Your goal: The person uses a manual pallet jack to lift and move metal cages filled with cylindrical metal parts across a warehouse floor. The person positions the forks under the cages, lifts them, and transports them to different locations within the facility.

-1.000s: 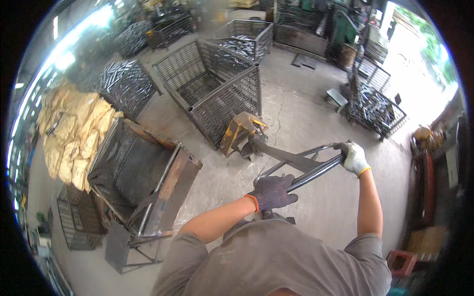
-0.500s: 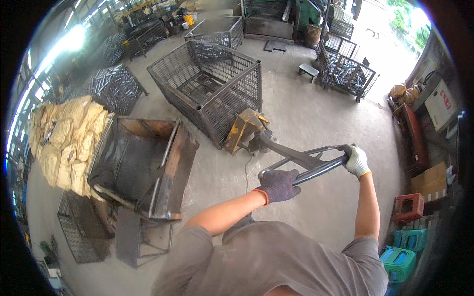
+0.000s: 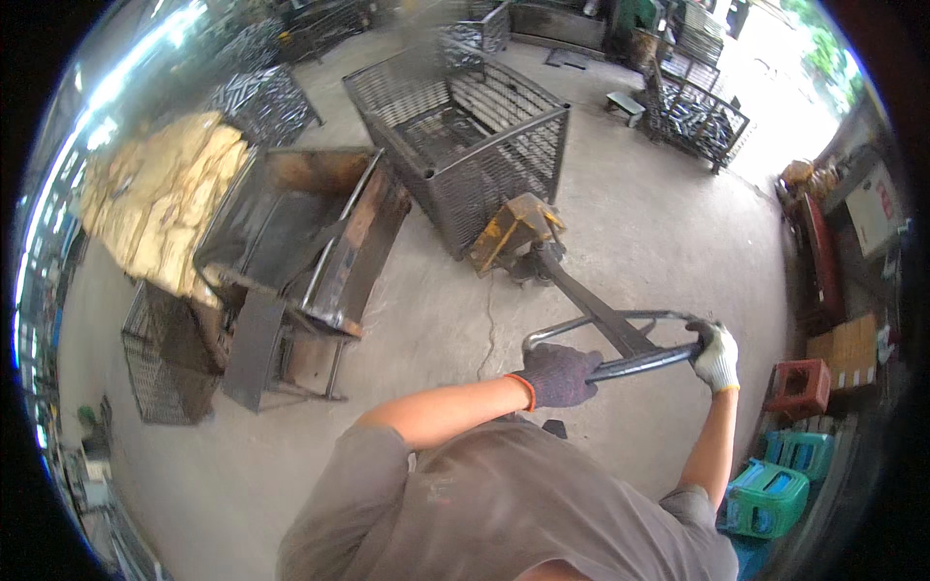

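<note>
Both my hands grip the dark handle (image 3: 639, 363) of a hand pallet truck (image 3: 513, 235) with a scuffed yellow body. My left hand (image 3: 559, 376), in a dark purple glove with an orange cuff, is wrapped round the bar's left end. Round the right end closes my right hand (image 3: 715, 355), in a white knitted glove. The shaft slopes away from me to the yellow body, which stands against the near corner of a large metal mesh crate (image 3: 504, 160). Little shows inside that crate apart from its dark floor. The truck's forks are hidden.
Left of the crate stands a rusty metal bin (image 3: 373, 232) on a frame, beside stacked tan sacks (image 3: 174, 203). Another mesh crate (image 3: 693, 121) with metal parts is at the far right. A red stool (image 3: 799, 387) and green stools (image 3: 765, 499) line the right side.
The handle now sits lower and slightly further right in view, still in both hands. The mesh crate appears further right and higher, and the view has shifted.
</note>
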`<control>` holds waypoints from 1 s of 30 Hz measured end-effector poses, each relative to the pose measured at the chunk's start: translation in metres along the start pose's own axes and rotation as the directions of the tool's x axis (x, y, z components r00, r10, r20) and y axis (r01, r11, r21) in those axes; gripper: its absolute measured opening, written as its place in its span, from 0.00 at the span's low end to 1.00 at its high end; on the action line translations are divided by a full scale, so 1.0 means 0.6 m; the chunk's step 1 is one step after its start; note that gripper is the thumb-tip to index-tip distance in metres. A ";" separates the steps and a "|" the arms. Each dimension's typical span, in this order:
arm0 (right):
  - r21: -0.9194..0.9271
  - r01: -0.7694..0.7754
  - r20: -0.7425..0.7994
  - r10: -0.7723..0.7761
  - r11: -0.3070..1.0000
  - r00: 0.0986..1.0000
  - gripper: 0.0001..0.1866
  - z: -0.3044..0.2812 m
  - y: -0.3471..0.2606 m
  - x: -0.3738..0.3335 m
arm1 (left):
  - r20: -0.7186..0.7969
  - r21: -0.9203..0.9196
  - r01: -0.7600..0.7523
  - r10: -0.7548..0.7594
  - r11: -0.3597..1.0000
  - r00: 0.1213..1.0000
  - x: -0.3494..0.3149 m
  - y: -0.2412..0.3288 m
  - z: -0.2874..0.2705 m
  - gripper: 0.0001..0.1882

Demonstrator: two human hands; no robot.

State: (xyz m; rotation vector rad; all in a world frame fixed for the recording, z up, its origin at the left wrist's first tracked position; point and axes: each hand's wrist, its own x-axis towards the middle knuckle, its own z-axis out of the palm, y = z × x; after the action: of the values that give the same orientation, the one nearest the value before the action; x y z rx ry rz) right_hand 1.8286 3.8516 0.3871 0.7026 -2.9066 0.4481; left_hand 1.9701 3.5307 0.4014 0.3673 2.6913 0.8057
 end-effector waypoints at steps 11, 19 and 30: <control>-0.040 0.004 0.145 0.002 0.999 0.989 0.15 -0.110 0.017 -0.289 | -0.046 0.061 0.007 -0.005 0.998 0.999 -0.159 0.170 0.125 0.15; -0.160 0.062 0.536 0.034 0.985 0.844 0.19 -0.128 -0.090 -0.528 | 0.040 0.181 0.186 -0.197 0.966 0.980 -0.364 0.228 0.233 0.14; 0.112 0.230 0.381 -0.255 0.967 0.889 0.13 -0.089 -0.355 -0.803 | -0.300 0.441 0.339 -0.219 0.831 0.928 -0.685 0.160 0.307 0.09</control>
State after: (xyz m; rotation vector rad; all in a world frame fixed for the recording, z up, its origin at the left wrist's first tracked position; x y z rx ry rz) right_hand 2.3563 3.8934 0.4051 1.2864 -3.1089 0.4115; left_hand 2.4296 3.5640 0.3984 -0.0341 3.0544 0.0735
